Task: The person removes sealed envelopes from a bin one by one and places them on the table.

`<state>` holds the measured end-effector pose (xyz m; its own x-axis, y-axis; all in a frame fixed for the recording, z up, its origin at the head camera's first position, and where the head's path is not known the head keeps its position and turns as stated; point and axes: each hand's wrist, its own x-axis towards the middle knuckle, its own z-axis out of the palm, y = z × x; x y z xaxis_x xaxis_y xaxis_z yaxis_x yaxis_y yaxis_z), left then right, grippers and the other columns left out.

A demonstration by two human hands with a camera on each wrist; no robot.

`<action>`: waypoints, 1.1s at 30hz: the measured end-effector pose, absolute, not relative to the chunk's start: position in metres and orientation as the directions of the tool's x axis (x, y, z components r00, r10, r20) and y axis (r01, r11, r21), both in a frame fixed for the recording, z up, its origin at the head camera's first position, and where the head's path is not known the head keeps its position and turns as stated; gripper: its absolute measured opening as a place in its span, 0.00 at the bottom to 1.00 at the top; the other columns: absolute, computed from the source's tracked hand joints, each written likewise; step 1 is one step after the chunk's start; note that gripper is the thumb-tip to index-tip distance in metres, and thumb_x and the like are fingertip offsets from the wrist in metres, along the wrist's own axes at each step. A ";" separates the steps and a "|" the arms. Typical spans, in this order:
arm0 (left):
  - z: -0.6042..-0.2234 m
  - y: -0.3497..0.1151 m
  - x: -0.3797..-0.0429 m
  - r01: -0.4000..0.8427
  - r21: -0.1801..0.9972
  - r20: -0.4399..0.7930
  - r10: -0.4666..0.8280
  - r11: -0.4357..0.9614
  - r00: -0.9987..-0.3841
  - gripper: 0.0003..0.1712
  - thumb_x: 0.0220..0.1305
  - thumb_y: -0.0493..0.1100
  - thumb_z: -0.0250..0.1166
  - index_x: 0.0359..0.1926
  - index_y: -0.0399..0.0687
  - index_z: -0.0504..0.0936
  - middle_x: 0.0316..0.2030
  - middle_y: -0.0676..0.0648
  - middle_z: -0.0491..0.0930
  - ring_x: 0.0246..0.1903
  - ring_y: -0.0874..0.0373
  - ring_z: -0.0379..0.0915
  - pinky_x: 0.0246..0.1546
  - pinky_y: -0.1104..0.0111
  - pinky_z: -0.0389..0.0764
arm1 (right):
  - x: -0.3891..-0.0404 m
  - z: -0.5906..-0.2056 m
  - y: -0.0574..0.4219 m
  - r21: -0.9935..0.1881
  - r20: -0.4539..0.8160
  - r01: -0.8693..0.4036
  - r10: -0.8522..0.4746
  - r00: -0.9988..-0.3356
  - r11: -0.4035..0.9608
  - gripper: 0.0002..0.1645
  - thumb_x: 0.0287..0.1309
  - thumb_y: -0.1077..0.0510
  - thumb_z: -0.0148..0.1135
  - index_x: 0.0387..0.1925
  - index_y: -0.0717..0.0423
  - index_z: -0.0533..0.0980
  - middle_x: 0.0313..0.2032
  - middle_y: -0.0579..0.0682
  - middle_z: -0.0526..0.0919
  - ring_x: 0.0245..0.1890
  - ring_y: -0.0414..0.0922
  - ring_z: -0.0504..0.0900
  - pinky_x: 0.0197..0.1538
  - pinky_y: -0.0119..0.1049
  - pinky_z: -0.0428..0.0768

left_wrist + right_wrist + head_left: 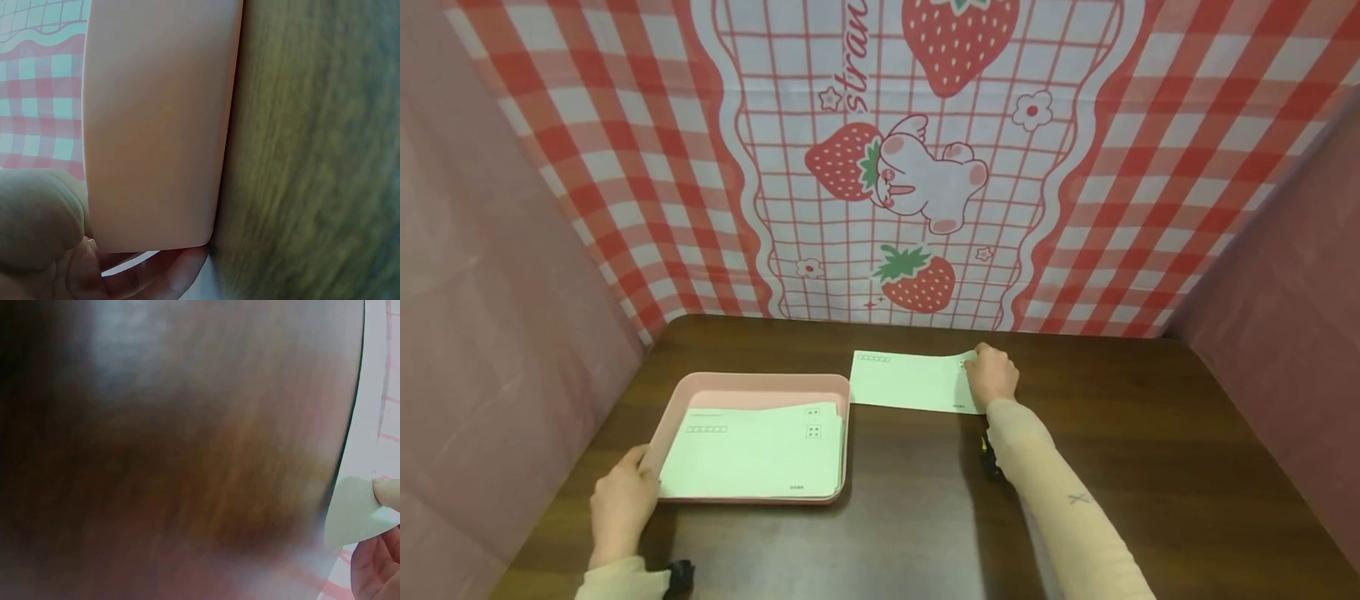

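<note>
A pink tray [722, 382] lies on the brown table, holding a stack of pale green envelopes [745, 458]. At the tray's left front corner my left hand [622, 502] grips the side wall. In the left wrist view, the thumb is by the rim and the fingers curl around the tray's end. A single envelope [910, 382] is beyond the tray's right side, close to the table's back. My right hand [994, 375] pinches its right end between thumb and fingers. That end bends slightly upward in the right wrist view.
A red-and-white checked cloth [647, 167] with strawberries hangs behind the table [910, 508]. Plain pink cloth [475, 250] hangs at both sides. A dark wrist device [680, 577] sits at the left cuff, and another [990, 458] at the right.
</note>
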<state>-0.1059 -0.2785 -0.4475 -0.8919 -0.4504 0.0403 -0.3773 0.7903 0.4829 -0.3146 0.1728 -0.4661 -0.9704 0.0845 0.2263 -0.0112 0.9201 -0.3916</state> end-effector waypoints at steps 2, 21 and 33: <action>-0.448 -0.278 -0.106 -0.374 0.484 0.039 -0.446 0.791 -0.894 0.21 0.54 0.35 0.42 0.50 0.37 0.67 0.43 0.28 0.69 0.37 0.28 0.65 0.29 0.47 0.64 | -0.315 -0.466 0.173 -0.395 0.234 -0.012 0.088 -0.968 0.919 0.16 0.48 0.55 0.57 0.37 0.61 0.74 0.35 0.59 0.79 0.30 0.58 0.77 0.30 0.51 0.72; -0.449 -0.274 -0.107 -0.358 0.487 0.060 -0.439 0.796 -0.896 0.20 0.54 0.35 0.43 0.49 0.36 0.68 0.43 0.28 0.69 0.37 0.27 0.64 0.30 0.46 0.64 | -0.321 -0.471 0.176 -0.334 0.310 -0.063 0.047 -0.949 0.941 0.18 0.42 0.55 0.62 0.34 0.61 0.71 0.31 0.58 0.76 0.28 0.58 0.75 0.26 0.51 0.71; -0.446 -0.279 -0.105 -0.359 0.485 0.054 -0.437 0.798 -0.898 0.20 0.55 0.36 0.43 0.49 0.35 0.67 0.43 0.27 0.69 0.37 0.26 0.64 0.31 0.46 0.64 | -0.322 -0.469 0.167 -0.329 0.317 -0.080 0.031 -0.948 0.941 0.18 0.41 0.55 0.64 0.33 0.61 0.71 0.33 0.58 0.69 0.33 0.55 0.71 0.28 0.49 0.70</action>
